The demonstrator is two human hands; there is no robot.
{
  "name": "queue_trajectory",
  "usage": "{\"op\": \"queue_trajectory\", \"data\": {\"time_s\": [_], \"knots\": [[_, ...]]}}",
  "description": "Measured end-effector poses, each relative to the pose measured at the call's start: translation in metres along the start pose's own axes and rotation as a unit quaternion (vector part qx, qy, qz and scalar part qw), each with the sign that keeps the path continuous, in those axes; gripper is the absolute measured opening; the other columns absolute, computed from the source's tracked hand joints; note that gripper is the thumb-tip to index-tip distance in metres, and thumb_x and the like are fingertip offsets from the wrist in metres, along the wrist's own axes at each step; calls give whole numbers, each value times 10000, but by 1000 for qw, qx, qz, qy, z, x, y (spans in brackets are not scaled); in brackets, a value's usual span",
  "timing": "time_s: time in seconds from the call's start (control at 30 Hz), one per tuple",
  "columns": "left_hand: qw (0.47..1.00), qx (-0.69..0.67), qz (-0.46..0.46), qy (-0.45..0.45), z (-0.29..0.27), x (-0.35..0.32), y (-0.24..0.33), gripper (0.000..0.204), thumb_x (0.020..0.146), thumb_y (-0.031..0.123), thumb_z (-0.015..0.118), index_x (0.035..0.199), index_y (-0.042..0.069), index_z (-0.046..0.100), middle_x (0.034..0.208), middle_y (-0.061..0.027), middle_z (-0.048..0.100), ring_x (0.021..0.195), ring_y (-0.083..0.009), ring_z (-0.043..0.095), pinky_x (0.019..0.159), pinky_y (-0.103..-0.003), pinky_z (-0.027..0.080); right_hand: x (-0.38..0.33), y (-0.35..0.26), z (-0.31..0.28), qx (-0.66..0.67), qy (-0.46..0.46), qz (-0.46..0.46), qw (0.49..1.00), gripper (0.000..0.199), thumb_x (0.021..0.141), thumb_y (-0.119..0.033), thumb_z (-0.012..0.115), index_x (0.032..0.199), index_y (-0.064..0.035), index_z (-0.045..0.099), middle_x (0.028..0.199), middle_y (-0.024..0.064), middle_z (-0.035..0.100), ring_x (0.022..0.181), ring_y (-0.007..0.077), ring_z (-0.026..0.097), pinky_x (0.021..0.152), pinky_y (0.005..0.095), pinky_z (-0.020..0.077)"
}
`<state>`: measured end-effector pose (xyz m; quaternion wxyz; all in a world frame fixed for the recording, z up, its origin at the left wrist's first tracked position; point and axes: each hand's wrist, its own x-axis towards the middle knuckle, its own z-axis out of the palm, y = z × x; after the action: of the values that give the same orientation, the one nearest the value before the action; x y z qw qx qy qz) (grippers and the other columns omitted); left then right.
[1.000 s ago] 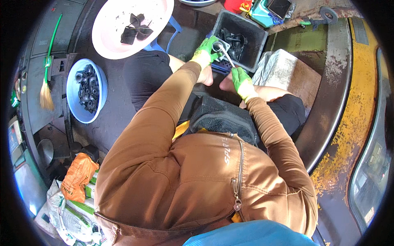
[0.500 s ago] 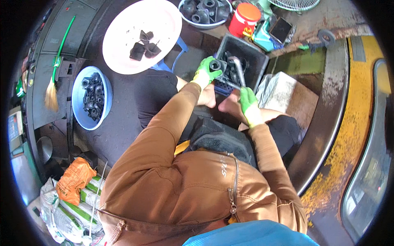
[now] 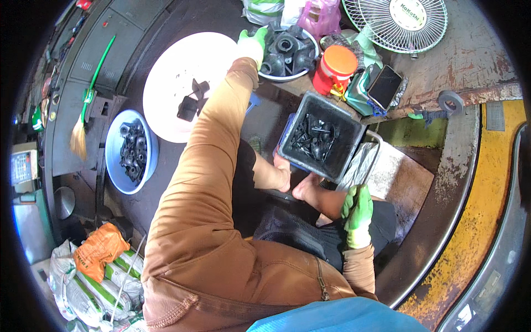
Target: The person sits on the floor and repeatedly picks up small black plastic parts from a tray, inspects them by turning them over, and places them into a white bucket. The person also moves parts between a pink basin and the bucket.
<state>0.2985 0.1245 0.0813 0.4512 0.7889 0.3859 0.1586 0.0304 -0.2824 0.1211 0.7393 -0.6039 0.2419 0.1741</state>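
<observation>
My left hand (image 3: 253, 45), in a green and pale yellow glove, reaches over the left rim of the far basin (image 3: 287, 78). Its fingers look spread beside the black moulded rubber parts (image 3: 286, 45) heaped there. In the same kind of glove, my right hand (image 3: 358, 214) is closed around a bent metal rod (image 3: 378, 157) above my right leg. The rod's hooked end points away from me. Between the hands, beyond my feet, a dark crate (image 3: 344, 145) holds small black pieces. Several black parts (image 3: 193, 102) lie on the round white top (image 3: 166, 83) at left.
A blue basin (image 3: 113, 166) of black parts stands at left. Past the crate are a red jug (image 3: 334, 69), a phone (image 3: 385, 87) and a fan (image 3: 398, 25). At right, a white-topped block (image 3: 368, 160) adjoins a yellow machine edge (image 3: 470, 182).
My left hand has left the crate, where it held a black rubber part, and moved far left to the basin. My right hand has drawn back toward me with the bent rod.
</observation>
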Motion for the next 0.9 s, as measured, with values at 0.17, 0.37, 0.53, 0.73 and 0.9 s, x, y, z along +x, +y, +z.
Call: {"op": "queue_trajectory", "data": {"time_s": [0.17,0.37,0.53,0.73,0.9], "knots": [[889,345,280,-112,43,72,-18,393,938,231,406,1164,-61,539,1120,-289,594,1089,-401,567,918,-442,443,-2,-22,17,68,-6,111,991,368,971,-453,434,812,-130,506,540,-20,411,369,103,336,333,234,270],[826,465,235,-218,52,91,-25,577,951,386,317,1405,30,337,1442,-256,325,1299,-368,394,1052,-387,352,3,-19,16,46,-21,103,993,360,981,-427,424,823,-113,506,544,-13,420,369,109,356,329,230,279],[983,87,105,-126,45,83,-36,644,877,384,475,1384,-1,374,1335,-280,460,1229,-403,467,1016,-400,382,2,-16,14,27,-31,98,994,351,986,-413,415,840,-114,525,569,-16,440,384,101,358,344,235,276],[959,143,246,0,23,43,-1,571,838,402,560,1270,30,518,1213,-261,562,1134,-395,543,967,-414,422,1,-15,13,42,-37,77,995,361,982,-420,416,828,-112,524,558,-21,430,372,102,350,329,240,265],[817,151,481,-280,20,-73,13,389,866,399,592,1059,67,659,1035,-145,664,953,-267,635,854,-359,482,0,-16,7,86,-6,86,993,358,980,-440,415,829,-134,526,553,-43,426,380,81,352,333,222,267]]}}
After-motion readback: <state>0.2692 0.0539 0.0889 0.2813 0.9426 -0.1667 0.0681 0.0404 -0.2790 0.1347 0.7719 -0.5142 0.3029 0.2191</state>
